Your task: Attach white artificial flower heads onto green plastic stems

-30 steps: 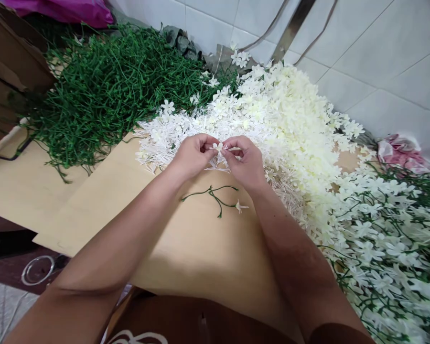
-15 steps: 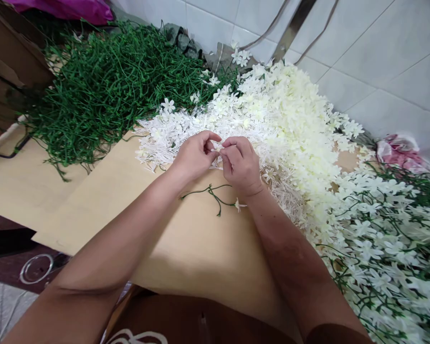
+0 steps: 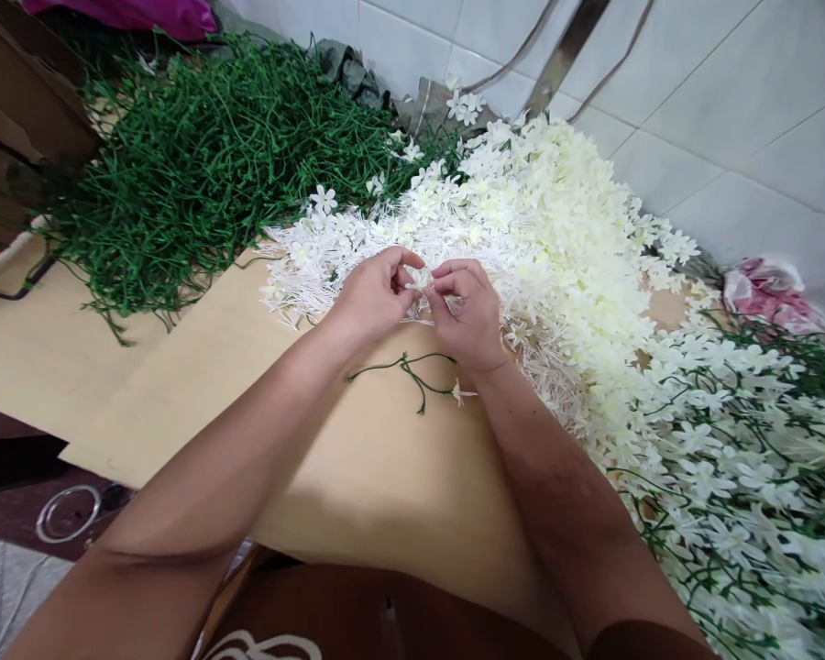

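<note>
Between my two hands is a small white artificial flower [image 3: 419, 278]. My left hand [image 3: 378, 289] is closed, pinching the flower's left side between thumb and fingertips. From the right, my right hand [image 3: 466, 307] pinches the flower's other side with thumb and forefinger. Just below the hands, a branched green plastic stem [image 3: 412, 368] lies on the brown board [image 3: 357, 458], with one white flower [image 3: 458, 392] at its right end. Behind the hands spreads a heap of white stamen pieces [image 3: 309, 261].
A large pile of green stems [image 3: 240, 156] fills the back left. Loose cream petals [image 3: 556, 202] are heaped at the back right against the tiled wall [image 3: 742, 137]. Finished-looking stemmed flowers [image 3: 735, 486] lie along the right. A cardboard box [image 3: 24, 119] stands far left.
The white flower between my hands shows more now, its petals spread. My right hand's fingers have loosened and shifted slightly; my left hand stays nearly in place.
</note>
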A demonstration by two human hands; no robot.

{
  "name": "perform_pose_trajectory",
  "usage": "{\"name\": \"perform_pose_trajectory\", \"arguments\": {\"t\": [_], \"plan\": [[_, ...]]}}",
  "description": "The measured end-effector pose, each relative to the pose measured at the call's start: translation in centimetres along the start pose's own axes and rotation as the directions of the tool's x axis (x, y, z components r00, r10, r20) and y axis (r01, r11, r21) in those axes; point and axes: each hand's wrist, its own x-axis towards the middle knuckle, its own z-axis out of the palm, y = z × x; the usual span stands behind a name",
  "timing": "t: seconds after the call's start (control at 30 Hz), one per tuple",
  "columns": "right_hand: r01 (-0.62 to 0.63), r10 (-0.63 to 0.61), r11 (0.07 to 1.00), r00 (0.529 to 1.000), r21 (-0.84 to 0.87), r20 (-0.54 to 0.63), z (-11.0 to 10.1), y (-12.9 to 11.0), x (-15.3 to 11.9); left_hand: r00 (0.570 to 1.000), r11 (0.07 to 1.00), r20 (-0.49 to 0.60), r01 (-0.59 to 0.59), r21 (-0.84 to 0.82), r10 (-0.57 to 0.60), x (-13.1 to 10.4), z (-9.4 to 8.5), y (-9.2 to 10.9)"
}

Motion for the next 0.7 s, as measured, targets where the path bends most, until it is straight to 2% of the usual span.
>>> {"name": "perform_pose_trajectory", "arguments": {"t": [0.13, 0.23, 0.37, 0.57, 0.7], "plan": [[-0.084, 0.084, 0.987, 0.996, 0.136, 0.009, 0.48, 0.41, -0.2, 1.0, 1.0, -0.006, -0.022, 0.016, 0.022, 0.1, 0.04, -0.28], [-0.214, 0.209, 0.942, 0.977, 0.26, 0.047, 0.78, 0.63, -0.2, 0.998, 0.997, -0.005, -0.066, 0.048, 0.067, 0.1, 0.02, -0.45], [-0.342, 0.315, 0.896, 0.939, 0.282, 0.139, 0.66, 0.37, 0.08, 0.996, 0.989, -0.02, -0.08, 0.123, 0.083, -0.07, -0.1, -0.28], [-0.261, 0.256, 0.951, 0.965, 0.164, 0.051, 0.29, 0.02, 0.2, 0.998, 0.982, -0.029, -0.056, 0.179, 0.062, -0.17, -0.23, -0.2], [-0.233, 0.231, 0.962, 0.972, 0.142, 0.032, 0.36, 0.15, 0.15, 0.998, 0.981, -0.056, 0.009, 0.195, 0.002, -0.05, -0.28, -0.23]]}}
